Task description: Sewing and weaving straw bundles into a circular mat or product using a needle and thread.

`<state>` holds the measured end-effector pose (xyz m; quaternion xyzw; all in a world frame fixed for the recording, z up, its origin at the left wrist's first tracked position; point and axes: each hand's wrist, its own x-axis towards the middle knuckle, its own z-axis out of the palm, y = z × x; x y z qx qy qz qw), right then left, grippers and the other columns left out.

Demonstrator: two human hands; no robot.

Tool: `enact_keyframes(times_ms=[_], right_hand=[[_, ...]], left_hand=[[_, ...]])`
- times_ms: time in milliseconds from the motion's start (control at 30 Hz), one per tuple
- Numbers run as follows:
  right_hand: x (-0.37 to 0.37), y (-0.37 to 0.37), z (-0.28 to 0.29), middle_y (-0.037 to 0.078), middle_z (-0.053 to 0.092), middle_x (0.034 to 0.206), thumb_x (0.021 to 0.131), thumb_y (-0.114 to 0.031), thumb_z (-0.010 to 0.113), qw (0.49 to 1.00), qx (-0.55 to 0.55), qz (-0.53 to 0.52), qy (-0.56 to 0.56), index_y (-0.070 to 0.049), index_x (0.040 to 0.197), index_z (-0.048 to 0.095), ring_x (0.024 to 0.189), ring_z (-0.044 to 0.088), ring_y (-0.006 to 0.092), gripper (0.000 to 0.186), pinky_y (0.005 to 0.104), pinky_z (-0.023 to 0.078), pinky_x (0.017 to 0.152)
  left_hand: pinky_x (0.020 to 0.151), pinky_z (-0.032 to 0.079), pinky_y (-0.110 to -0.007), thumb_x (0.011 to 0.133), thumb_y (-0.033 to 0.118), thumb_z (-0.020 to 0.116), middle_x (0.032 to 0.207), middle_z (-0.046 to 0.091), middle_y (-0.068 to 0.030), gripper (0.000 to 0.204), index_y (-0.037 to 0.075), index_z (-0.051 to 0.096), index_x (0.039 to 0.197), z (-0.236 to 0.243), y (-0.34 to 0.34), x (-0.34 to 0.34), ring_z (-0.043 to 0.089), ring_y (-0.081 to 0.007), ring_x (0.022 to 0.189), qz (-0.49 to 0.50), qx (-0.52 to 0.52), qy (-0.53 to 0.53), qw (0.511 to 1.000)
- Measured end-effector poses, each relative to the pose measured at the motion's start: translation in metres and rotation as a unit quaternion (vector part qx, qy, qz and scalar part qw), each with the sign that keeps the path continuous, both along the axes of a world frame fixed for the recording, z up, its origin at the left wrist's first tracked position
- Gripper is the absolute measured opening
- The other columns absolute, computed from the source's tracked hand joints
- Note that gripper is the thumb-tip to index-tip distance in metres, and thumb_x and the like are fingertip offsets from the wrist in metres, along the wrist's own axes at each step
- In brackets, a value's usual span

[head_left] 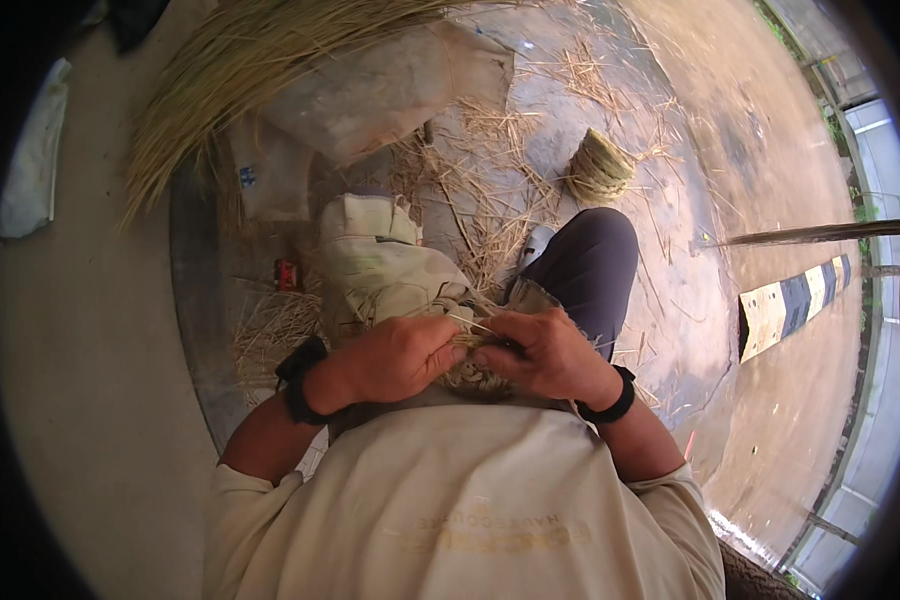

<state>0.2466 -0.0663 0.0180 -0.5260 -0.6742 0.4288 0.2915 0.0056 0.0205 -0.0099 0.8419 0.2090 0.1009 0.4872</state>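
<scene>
Straw strands point(473, 341) beside the woven piece point(470, 378) sit pinched in the left hand point(398, 356) and right hand point(542, 350); too hard or uneven a tug could snap them.

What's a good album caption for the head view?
Left hand and right hand hold straw strands, with loose straw scattered beyond.

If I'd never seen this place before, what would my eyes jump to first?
Probably the left hand and right hand, close together near the middle, holding thin straw strands. Next might come the big straw sheaf sweeping across the upper left, and the round straw coil right of centre, higher up. The black-and-pale striped bar stands out at the far right.
</scene>
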Motion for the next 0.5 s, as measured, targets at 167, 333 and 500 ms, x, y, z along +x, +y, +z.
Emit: enact_keyframes(times_ms=[167,333,500], right_hand=[[0.004,-0.016,-0.021,0.006,0.066,0.073,0.103,-0.023,0.069,0.964,-0.059,-0.156,0.206,-0.001,0.104,0.069,0.065,0.062,0.0170,0.022,0.0362,0.050,0.059],[0.029,0.016,-0.023,0.001,0.065,0.085,0.110,-0.022,0.056,0.756,-0.196,-0.254,0.570,-0.003,0.118,0.063,0.072,0.063,0.0127,0.022,0.0311,0.053,0.066],[-0.021,0.018,0.012,0.013,0.068,0.119,0.103,-0.010,0.063,0.957,0.150,0.144,0.201,-0.001,0.119,0.063,0.110,0.068,0.0297,0.018,0.0378,0.056,0.093]], left_hand=[[0.068,0.050,-0.049,0.103,0.016,0.062,0.086,0.065,-0.0233,0.016,0.000,0.062,0.104,0.003,-0.009,0.011,0.065,-0.0459,0.081,0.030,-0.016,-0.009,0.999],[0.068,0.050,-0.047,0.102,0.016,0.062,0.087,0.065,-0.0236,0.017,-0.001,0.063,0.105,0.015,-0.010,0.019,0.065,-0.0457,0.081,0.009,-0.001,0.014,1.000],[0.070,0.053,-0.046,0.103,0.020,0.061,0.086,0.068,-0.0225,0.021,0.000,0.065,0.107,0.003,-0.003,0.006,0.069,-0.0426,0.082,-0.022,-0.034,-0.041,0.998]])
